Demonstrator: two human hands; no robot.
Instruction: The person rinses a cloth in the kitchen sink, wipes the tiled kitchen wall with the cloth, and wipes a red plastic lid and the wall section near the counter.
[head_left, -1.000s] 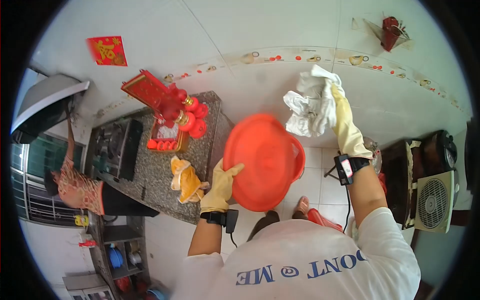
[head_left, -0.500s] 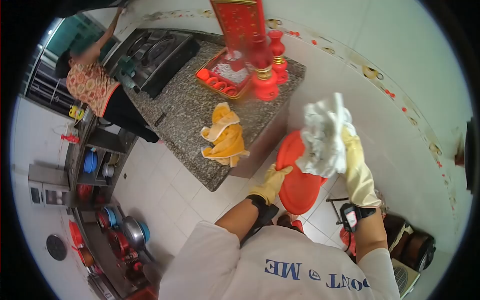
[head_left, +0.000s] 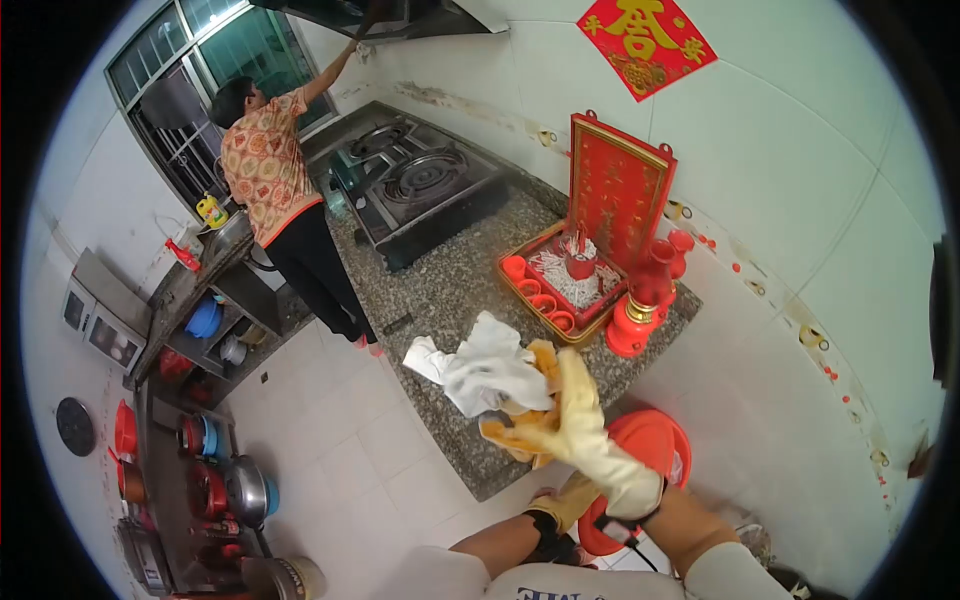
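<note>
My right hand (head_left: 572, 420), in a pale yellow rubber glove, reaches over the counter corner with its fingers spread apart. Just beyond the fingers is a crumpled white cloth (head_left: 485, 368), overlapping an orange-yellow towel (head_left: 543, 362) on the granite counter (head_left: 440, 440). The glove covers part of this towel. Lower down, my left hand (head_left: 573, 503), also gloved, is beside a red plastic bucket or bin (head_left: 655, 440). My right forearm hides most of the left fingers, so their grip does not show.
A framed red shrine plaque (head_left: 620, 180), a tray of red cups (head_left: 545, 305) and red lamps (head_left: 640, 310) stand near the wall. Beyond sits a black gas stove (head_left: 425, 185). Another person (head_left: 270, 170) reaches up to the range hood (head_left: 390, 20). Shelves hold pots (head_left: 245, 490).
My right hand has swung left from above the red plastic piece to the counter. The white cloth, formerly in that hand, is now over the towel. The view has shifted too.
</note>
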